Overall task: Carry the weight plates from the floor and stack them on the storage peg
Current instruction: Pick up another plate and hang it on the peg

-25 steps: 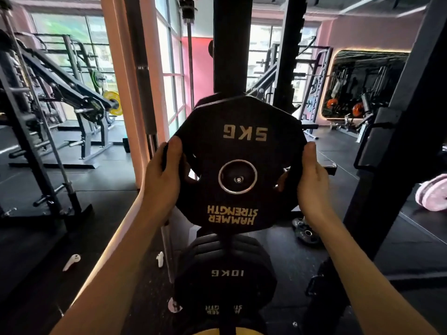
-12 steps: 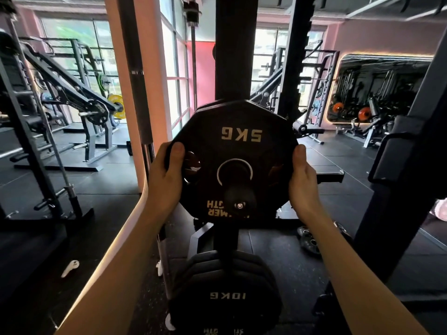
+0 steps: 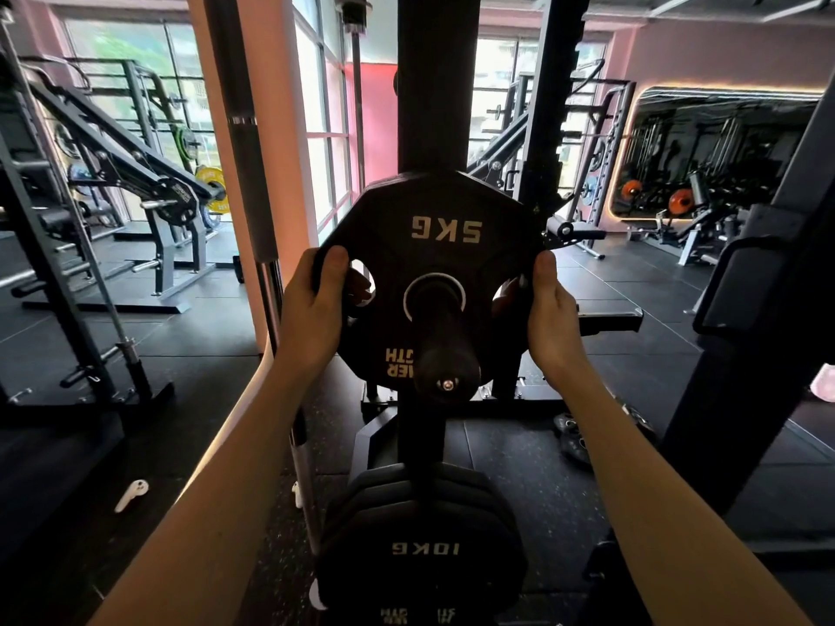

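We see the 5 kg plate (image 3: 445, 246) now slid further onto the peg (image 3: 445, 354) than a second ago, left hand (image 3: 311, 309) and right hand (image 3: 553, 314) both clamped on its edges, so only release remains for this one.

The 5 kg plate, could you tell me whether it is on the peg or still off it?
On it. The peg pokes through the middle hole of the 5 kg plate, its end cap nearer the camera.
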The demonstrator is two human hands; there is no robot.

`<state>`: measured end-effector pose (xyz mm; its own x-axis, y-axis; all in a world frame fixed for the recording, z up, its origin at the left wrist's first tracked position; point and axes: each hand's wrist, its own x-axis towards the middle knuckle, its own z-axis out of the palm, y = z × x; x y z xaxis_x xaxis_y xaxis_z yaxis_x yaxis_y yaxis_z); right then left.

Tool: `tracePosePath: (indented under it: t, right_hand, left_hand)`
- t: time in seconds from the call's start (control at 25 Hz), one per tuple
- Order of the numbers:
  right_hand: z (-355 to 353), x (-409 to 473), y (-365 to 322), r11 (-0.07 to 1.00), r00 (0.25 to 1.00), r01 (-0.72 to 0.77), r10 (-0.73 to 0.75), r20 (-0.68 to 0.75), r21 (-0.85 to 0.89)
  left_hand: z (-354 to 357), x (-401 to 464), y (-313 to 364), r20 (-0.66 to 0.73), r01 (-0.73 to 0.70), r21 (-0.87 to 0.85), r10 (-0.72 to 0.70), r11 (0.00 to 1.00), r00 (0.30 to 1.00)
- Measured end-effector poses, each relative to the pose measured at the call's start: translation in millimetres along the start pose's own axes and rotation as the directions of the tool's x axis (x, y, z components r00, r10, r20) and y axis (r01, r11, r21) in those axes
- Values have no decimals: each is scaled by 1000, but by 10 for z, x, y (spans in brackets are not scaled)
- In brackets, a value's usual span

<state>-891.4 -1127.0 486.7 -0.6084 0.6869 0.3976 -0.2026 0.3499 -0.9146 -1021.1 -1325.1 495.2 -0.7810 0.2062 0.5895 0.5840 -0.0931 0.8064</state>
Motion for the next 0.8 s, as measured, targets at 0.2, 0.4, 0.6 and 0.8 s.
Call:
tracePosePath:
  t: [0.2,0.4,0.6,0.8]
  right_hand:
    - [-30,-68,-130,994,994,-97,99,40,-50]
    - [-180,-555,52,954,996,-67,82,39,-292]
    - [-362,-1198,403,921,970,-171,220,106,-351]
    - [-680,-2161,754,880,923,-216,326,205,-423]
  left_hand:
    - [-64,-64,120,93,55,87,-63,995,994]
    - [-279,-547,155,98,12,294,-43,956,994]
    - [-481,-1305,-130,34,223,298,-244,928,969]
    - [-596,-2476,-329,119,363,440,-454,821,883]
